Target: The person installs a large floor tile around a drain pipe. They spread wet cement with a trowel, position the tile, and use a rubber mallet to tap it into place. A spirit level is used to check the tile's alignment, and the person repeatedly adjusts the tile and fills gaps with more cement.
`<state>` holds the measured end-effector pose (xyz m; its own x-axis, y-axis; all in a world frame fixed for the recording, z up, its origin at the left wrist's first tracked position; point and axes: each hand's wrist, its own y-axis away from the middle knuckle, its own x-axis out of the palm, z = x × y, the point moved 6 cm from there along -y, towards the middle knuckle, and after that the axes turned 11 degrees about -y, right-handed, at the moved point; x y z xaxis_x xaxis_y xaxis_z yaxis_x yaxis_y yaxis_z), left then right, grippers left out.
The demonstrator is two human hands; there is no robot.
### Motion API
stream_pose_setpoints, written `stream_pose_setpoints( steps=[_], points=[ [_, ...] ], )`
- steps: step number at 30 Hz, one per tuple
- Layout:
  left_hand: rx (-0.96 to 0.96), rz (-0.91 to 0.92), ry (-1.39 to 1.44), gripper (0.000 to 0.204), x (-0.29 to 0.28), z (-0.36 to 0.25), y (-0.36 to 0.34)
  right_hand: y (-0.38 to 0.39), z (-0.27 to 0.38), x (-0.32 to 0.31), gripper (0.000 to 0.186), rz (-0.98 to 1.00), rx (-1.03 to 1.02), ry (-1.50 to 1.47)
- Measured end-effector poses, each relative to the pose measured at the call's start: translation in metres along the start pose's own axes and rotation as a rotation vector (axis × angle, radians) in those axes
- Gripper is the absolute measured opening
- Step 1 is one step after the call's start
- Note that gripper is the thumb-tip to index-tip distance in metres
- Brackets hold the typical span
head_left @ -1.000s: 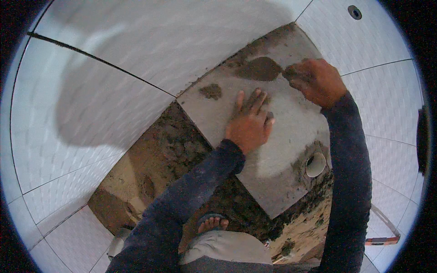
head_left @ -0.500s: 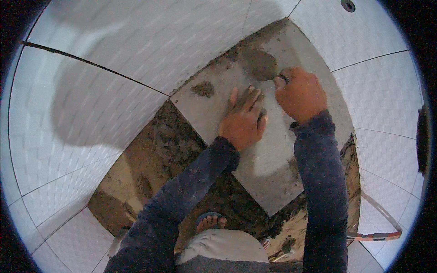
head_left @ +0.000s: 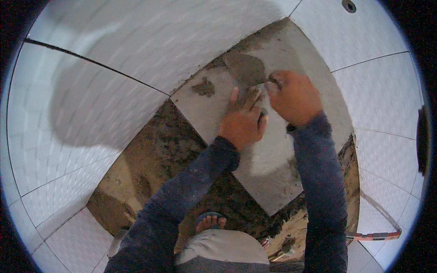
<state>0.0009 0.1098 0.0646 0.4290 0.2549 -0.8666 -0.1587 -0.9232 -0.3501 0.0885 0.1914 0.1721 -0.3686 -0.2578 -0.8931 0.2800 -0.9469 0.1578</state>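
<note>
My right hand [head_left: 295,97] is closed round the handle of a trowel [head_left: 246,69]. Its broad, rounded grey blade points left, low over the far part of a light grey floor tile [head_left: 273,150], near the foot of the left wall. On the same tile lies my left hand [head_left: 241,123], palm down with the fingers stretched out toward the blade. Grey smears coat some of its fingers, and the fingertips come close to the blade's near edge; whether they touch it I cannot tell. A lump of mortar [head_left: 203,87] sits on the tile left of my left hand.
White textured wall tiles [head_left: 104,91] rise on the left and right, meeting in a far corner. Rough dark mortar [head_left: 168,132] borders the tile on the near side. My foot [head_left: 211,221] stands there. An orange-and-grey strip [head_left: 375,236] juts out at the lower right.
My right hand and the trowel have shifted slightly left, bringing the blade nearer the left wall and the left fingertips. My left hand has stayed in about the same place.
</note>
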Motion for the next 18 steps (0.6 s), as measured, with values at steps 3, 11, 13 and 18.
stream_pose_setpoints(
  steps=[3, 11, 13, 18],
  points=[
    [-0.008, 0.027, -0.007, 0.05, 0.0, -0.001, 0.001, -0.002, 0.01, -0.01, 0.03, 0.032, -0.134, 0.11],
    [0.006, 0.023, -0.023, 0.04, 0.001, 0.001, 0.0, -0.034, -0.013, -0.027, 0.028, -0.039, -0.215, 0.197],
    [0.008, 0.014, -0.031, 0.041, 0.001, 0.0, 0.001, -0.038, -0.019, -0.025, 0.027, 0.01, -0.305, 0.2],
    [0.0, -0.036, -0.001, 0.042, -0.001, -0.001, 0.0, -0.043, -0.027, -0.031, 0.029, -0.047, -0.233, 0.227]
  ],
)
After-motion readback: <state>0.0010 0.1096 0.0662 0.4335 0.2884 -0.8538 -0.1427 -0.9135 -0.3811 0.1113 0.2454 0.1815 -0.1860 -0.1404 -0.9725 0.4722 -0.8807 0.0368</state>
